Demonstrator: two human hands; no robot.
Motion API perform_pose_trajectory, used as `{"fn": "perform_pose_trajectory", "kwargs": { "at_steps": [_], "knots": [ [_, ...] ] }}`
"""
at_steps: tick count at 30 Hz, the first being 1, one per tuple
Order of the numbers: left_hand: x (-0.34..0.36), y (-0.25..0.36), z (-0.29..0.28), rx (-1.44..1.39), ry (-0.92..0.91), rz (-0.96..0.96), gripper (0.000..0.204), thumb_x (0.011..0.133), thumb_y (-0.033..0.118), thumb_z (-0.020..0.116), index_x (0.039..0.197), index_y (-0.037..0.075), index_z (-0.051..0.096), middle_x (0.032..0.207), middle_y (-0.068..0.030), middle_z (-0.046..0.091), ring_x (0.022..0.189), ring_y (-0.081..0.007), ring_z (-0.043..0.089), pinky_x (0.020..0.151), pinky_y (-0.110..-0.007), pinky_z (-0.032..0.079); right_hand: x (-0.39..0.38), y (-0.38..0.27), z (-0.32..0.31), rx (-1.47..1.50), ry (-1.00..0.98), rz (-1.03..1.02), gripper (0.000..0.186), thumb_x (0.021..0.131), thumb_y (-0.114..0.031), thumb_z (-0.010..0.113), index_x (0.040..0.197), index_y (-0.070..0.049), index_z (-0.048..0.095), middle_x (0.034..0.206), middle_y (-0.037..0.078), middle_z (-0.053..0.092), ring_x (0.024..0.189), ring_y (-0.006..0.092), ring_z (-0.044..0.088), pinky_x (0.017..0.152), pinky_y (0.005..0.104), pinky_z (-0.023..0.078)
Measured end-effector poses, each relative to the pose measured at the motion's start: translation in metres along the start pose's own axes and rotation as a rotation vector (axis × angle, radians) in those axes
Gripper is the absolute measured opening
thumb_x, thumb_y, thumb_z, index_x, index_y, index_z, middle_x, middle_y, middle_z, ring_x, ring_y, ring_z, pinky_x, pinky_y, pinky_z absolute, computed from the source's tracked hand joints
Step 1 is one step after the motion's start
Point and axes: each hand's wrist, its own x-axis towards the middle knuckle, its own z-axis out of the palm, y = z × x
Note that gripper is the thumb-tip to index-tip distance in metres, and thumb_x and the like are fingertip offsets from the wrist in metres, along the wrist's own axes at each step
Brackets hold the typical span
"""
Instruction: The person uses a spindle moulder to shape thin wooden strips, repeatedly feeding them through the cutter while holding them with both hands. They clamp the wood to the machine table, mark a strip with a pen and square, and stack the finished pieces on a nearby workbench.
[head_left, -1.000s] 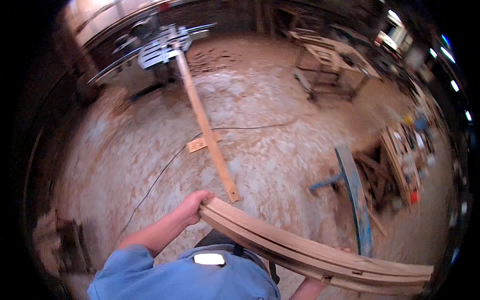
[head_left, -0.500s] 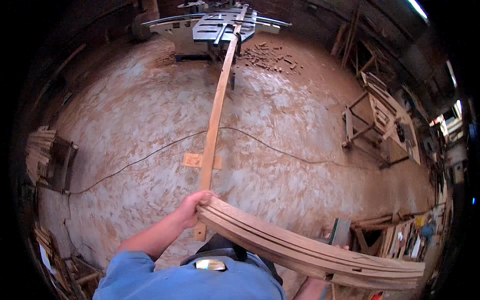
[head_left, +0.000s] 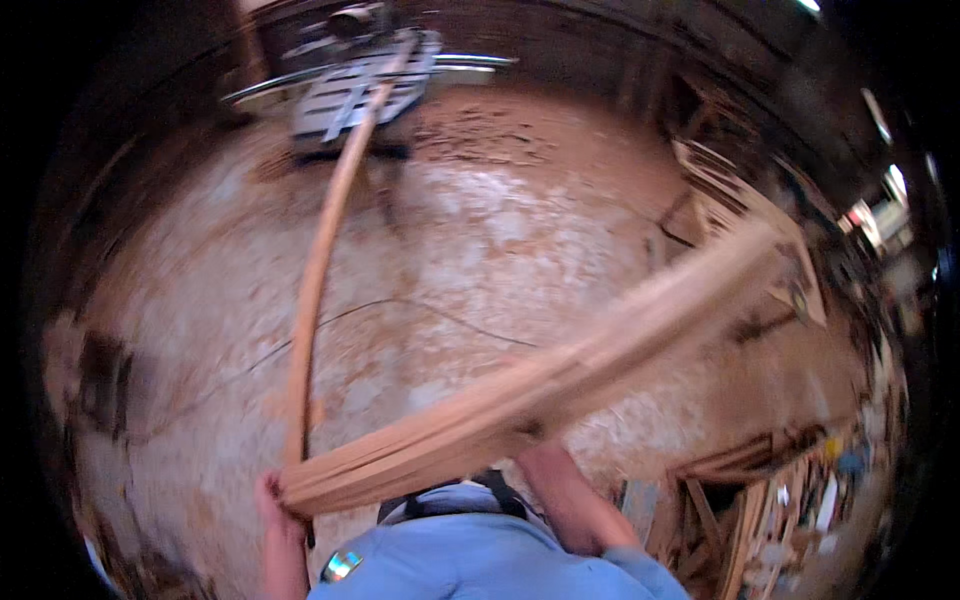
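Observation:
I carry a bundle of long pale wooden planks [head_left: 560,375] across my front; it slants from lower left up to the right and is blurred by motion. My left hand [head_left: 275,500] grips the bundle's near end at lower left. My right hand [head_left: 530,445] holds the bundle from underneath near its middle, mostly hidden by the wood. Another long plank [head_left: 315,290] lies on the sawdust floor, running from near my left hand up to a grey saw machine [head_left: 350,75] at the top.
A thin cable [head_left: 400,305] curves over the sawdust-covered floor [head_left: 500,220]. Stacked timber and wooden frames [head_left: 740,200] stand at the right. More wood scraps and clutter [head_left: 770,500] sit at lower right. A dark object [head_left: 100,370] lies at the left.
The plank bundle has swung up at its right end, from pointing lower right to upper right. My view has turned and blurred; my right hand now shows under the bundle.

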Motion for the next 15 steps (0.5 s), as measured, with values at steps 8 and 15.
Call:
{"fn": "perform_pose_trajectory", "kwargs": {
  "at_steps": [8,15],
  "knots": [
    [0.067,-0.021,0.021,0.224,-0.225,0.481,0.057,0.09,0.05,0.04,0.115,0.002,0.059,0.112,-0.0176,0.065,0.099,-0.033,0.063,0.084,-0.047,0.052,0.181,0.011,0.075,0.161,-0.101,0.224,0.053,0.093,-0.054,0.044,0.12,-0.011,0.059,0.117,0.014,0.063,0.103,0.0313,0.062,0.09,0.0512,0.05],
    [0.111,0.012,0.07,0.074,0.118,0.497,0.05,0.093,0.045,0.035,0.108,0.004,0.06,0.108,-0.0167,0.065,0.096,-0.0315,0.065,0.082,-0.047,0.053,0.304,0.012,0.111,0.209,-0.042,0.407,0.056,0.093,-0.056,0.041,0.123,-0.011,0.058,0.117,0.014,0.064,0.106,0.0316,0.06,0.095,0.0503,0.048]
  ]
}}
